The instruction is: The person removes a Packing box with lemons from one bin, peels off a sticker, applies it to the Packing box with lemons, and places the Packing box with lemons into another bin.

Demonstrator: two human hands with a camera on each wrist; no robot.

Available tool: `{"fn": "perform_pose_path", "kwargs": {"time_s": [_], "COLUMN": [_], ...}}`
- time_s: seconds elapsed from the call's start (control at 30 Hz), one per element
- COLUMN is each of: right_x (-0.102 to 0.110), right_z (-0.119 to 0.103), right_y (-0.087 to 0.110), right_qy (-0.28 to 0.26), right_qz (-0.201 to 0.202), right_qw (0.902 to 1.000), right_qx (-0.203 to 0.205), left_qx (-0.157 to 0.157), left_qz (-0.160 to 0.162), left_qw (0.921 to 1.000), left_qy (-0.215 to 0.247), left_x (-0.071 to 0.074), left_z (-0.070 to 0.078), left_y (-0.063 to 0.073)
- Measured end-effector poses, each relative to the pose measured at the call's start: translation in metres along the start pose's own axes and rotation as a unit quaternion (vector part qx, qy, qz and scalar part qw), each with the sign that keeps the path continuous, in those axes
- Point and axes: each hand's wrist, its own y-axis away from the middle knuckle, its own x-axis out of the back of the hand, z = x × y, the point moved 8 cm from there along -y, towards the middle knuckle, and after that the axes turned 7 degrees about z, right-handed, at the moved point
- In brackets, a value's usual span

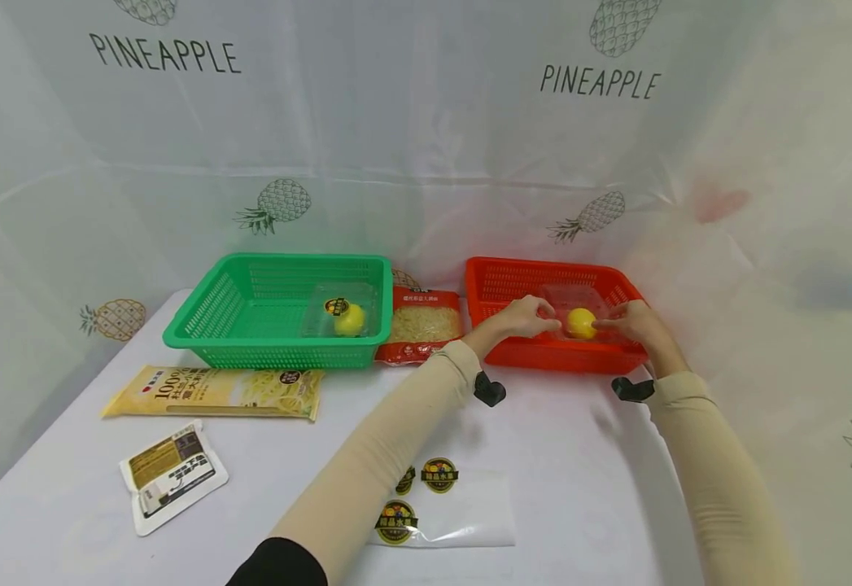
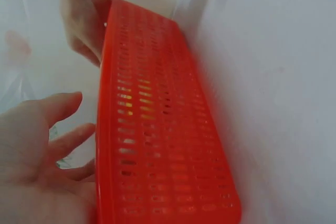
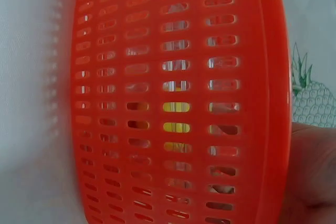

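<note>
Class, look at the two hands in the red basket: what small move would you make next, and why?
Probably ease both hands up and out. The left hand and right hand flank the yellow fruit, which seems to sit in a clear box inside the red basket. The green basket already holds a similar boxed fruit, so this placement looks finished.

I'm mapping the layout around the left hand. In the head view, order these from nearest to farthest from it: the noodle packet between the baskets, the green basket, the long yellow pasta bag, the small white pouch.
Measured from the left hand in the head view:
1. Noodle packet, just to its left, between the baskets.
2. Green basket, farther left.
3. Long yellow pasta bag, front left.
4. Small white pouch, near the front left edge.
</note>
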Motion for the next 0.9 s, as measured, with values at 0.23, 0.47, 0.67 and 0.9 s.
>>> {"fn": "perform_pose_path", "kwargs": {"time_s": [0.23,0.47,0.67,0.9], "right_x": [-0.007,-0.012,-0.018,-0.015], "right_z": [-0.002,-0.007,-0.011,-0.013], "right_y": [-0.001,0.001,0.004,0.004], "right_qy": [0.019,0.01,0.015,0.005], "right_qz": [-0.022,-0.03,-0.057,-0.057], "right_qw": [0.9995,0.9995,0.998,0.998], "right_qx": [-0.007,0.004,0.024,0.027], "left_qx": [0.036,0.043,0.056,0.056], "left_qz": [-0.002,-0.002,0.008,-0.01], "left_qw": [0.9986,0.9979,0.9964,0.998], "left_qy": [-0.039,-0.048,-0.063,-0.028], "left_x": [-0.005,-0.006,-0.006,-0.003], "left_z": [-0.007,-0.007,-0.008,-0.012], "left_y": [0.004,0.008,0.009,0.003]}}
